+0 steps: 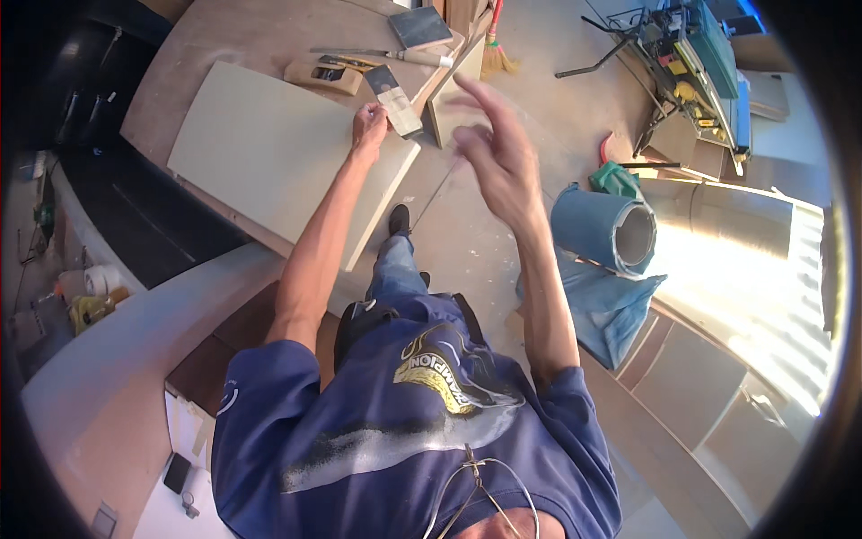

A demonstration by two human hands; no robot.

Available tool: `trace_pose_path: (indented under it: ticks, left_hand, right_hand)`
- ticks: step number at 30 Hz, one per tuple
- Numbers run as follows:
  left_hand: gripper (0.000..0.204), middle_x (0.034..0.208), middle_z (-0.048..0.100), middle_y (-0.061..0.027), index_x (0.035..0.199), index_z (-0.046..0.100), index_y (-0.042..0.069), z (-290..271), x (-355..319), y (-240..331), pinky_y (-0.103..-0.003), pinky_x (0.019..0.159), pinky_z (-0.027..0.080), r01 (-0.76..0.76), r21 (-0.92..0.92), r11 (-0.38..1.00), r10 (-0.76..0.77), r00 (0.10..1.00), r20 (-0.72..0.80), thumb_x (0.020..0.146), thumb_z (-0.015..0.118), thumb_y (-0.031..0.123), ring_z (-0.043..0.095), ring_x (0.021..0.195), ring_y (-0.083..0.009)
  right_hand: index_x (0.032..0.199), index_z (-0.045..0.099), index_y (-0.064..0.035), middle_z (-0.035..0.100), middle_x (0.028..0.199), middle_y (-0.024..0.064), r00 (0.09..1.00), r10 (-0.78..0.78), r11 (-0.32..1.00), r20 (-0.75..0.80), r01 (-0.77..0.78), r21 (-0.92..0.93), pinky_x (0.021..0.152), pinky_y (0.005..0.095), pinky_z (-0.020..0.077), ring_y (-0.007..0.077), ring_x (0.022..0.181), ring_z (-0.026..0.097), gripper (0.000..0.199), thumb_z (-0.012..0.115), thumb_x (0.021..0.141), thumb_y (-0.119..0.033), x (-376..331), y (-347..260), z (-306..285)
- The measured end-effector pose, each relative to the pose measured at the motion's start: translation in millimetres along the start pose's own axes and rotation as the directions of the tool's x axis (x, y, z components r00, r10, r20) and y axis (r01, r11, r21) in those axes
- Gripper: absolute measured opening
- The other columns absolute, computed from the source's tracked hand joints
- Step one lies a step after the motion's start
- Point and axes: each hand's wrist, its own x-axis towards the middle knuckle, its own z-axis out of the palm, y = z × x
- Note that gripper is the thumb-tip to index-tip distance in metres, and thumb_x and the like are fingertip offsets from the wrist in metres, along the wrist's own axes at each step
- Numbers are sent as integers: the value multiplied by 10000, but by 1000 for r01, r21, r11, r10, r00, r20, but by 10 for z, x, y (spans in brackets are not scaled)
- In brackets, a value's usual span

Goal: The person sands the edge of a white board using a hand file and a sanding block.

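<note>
My left hand (370, 128) is closed on the near edge of a flat strip (393, 101), dark grey at one end and tan at the other, which looks like sandpaper. The strip is over the far right corner of a large pale board (269, 148) lying on the workbench. To the right of the board, my right hand (503, 157) is raised in the air, its fingers apart and blurred by motion, with nothing visible in it. A wooden hand plane (325, 77) rests just past the board's far edge.
Beyond the plane lie a pale-handled tool (422, 57) and a dark flat square (419, 28). A panel (444, 106) stands on edge beside the bench (193, 49). Farther right are a broom (499, 58), a machine on a folding stand (687, 67) and a blue drum (588, 225).
</note>
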Motion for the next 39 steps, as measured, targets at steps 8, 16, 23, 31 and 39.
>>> trace_pose_path:
  ticks: [8, 16, 23, 31, 39]
  left_hand:
    - [242, 1061, 705, -152, 1205, 570, -52, 155, 593, -322, -348, 817, 637, -11, -47, 999, 2, 984, -179, 1055, 574, 138, 730, 898, -207]
    - [232, 1084, 705, -168, 1188, 586, -82, 220, 660, -252, -368, 844, 640, -89, -159, 983, 57, 979, -194, 1057, 538, 103, 726, 942, -219]
    - [200, 980, 692, -126, 1155, 579, -54, 436, 572, 62, -349, 711, 545, -85, -486, 870, -42, 969, -244, 1031, 525, 94, 659, 799, -194]
    - [372, 1292, 587, -189, 1402, 453, -24, 590, 226, 336, -370, 941, 541, -291, -126, 948, 233, 909, -345, 1069, 540, 116, 635, 1144, -242]
    - [298, 834, 565, 10, 1118, 582, 117, 1388, -534, 172, -335, 616, 525, -30, -246, 969, 13, 998, -67, 1131, 469, 393, 591, 737, -112]
  right_hand:
    - [1374, 641, -155, 689, 1253, 142, 970, 39, 660, 242, 156, -735, 916, 464, 564, 373, 1099, 682, 438, 619, 947, -61, 2043, 2524, 426]
    - [1189, 700, -130, 717, 1153, 128, 871, 117, 274, 478, 434, -858, 919, 520, 517, 354, 1115, 645, 254, 687, 945, -201, 2746, 3006, 686]
    - [1180, 567, -94, 705, 964, 243, 979, 22, 609, 203, 148, -779, 752, 563, 516, 462, 904, 680, 187, 585, 1035, -210, 2091, 2745, 173]
    - [1214, 537, -67, 705, 769, 184, 963, 255, 729, 82, -136, -671, 601, 470, 523, 351, 688, 707, 229, 552, 1077, -250, 1292, 2689, -394]
    - [1293, 548, -51, 646, 793, 66, 788, 486, 801, 378, -574, 168, 587, 276, 496, 149, 629, 619, 297, 534, 1103, -279, -216, 1827, -693]
